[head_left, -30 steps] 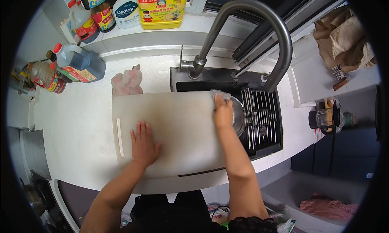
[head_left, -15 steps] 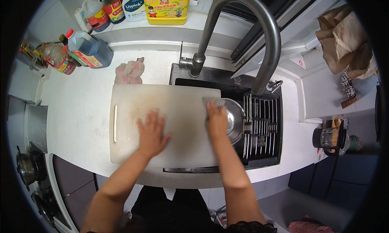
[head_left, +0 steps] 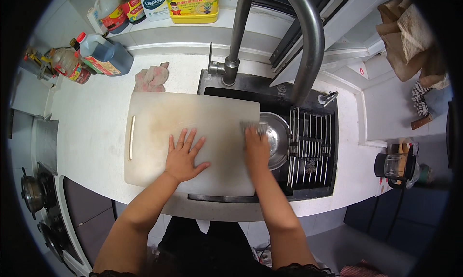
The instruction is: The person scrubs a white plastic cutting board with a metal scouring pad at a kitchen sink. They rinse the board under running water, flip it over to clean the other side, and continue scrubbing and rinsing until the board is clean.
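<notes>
A large off-white cutting board (head_left: 207, 115) lies partly on the counter and partly over the sink. My left hand (head_left: 184, 159) presses flat on the middle of the board with its fingers spread. At the board's right edge, my right hand (head_left: 257, 149) is closed on a grey steel wool scrubber (head_left: 251, 127), which touches the board and is smeared by motion. Just right of that hand, a round metal bowl (head_left: 276, 141) sits in the dark sink (head_left: 251, 91), partly covered by the board.
A tall grey faucet (head_left: 231, 67) arches over the sink. A metal drying rack (head_left: 308, 149) spans the sink's right side. A pinkish rag (head_left: 151, 78) lies behind the board. Sauce bottles (head_left: 108, 55) crowd the back left; a yellow container (head_left: 193, 6) stands on the sill.
My right hand has moved the scrubber slightly toward me along the board's right edge. My left hand's fingers are spread wider. The whole view has shifted a little.
</notes>
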### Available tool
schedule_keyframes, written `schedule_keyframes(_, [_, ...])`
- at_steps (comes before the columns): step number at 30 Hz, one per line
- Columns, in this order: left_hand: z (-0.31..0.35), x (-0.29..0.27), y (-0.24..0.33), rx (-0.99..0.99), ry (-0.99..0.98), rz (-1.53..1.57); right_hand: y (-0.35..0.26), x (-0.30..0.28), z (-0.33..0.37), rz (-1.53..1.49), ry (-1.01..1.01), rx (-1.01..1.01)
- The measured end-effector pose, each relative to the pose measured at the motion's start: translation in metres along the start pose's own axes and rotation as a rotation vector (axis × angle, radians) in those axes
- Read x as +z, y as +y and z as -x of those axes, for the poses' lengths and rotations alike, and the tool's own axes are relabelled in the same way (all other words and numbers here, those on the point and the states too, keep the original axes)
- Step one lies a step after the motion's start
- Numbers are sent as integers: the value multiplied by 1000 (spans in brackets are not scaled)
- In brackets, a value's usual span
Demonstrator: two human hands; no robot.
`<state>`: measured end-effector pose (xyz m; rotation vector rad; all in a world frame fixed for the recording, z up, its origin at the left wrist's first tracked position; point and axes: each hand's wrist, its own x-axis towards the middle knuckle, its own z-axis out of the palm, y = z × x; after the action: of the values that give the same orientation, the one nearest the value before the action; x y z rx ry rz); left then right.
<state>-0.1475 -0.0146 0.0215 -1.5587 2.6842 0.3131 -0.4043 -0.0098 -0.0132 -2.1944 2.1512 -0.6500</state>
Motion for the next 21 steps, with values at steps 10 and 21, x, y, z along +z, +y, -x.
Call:
schedule_keyframes(10, [-3, 2, -3, 43, 65, 13, 23, 7, 2, -84, 98, 51])
schedule_keyframes(21, [2, 2, -5, 39, 60, 22, 10, -12, 52, -31, 9, 18])
